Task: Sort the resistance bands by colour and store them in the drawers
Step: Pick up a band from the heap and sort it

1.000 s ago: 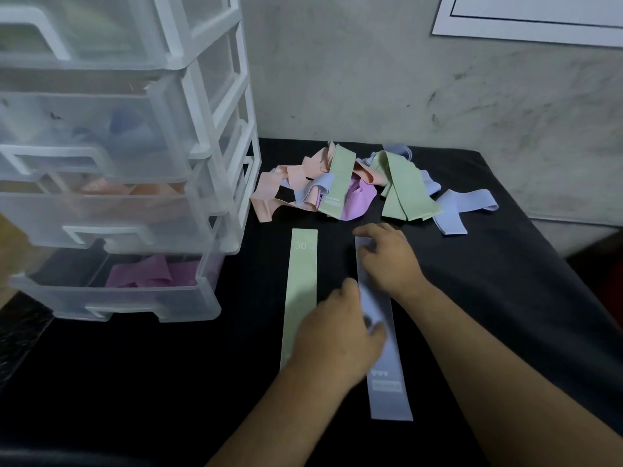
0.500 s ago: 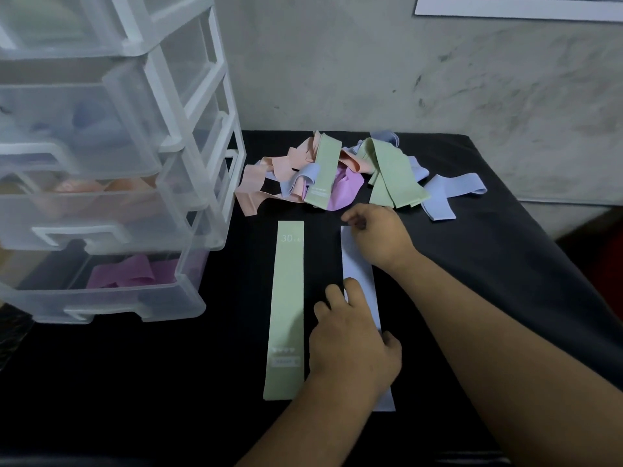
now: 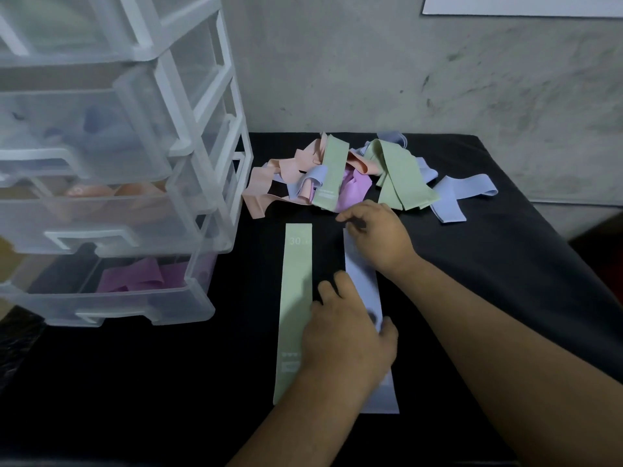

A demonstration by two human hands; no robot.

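both hands, left and right, press flat, fingers unclenched, on the blue band (green band beside)

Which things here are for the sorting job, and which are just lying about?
For the job:
- blue band under both hands, left hand, right hand
- flat green band
- mixed pile of bands
- drawer unit

Just there:
- black table cover
- white sheet on the wall
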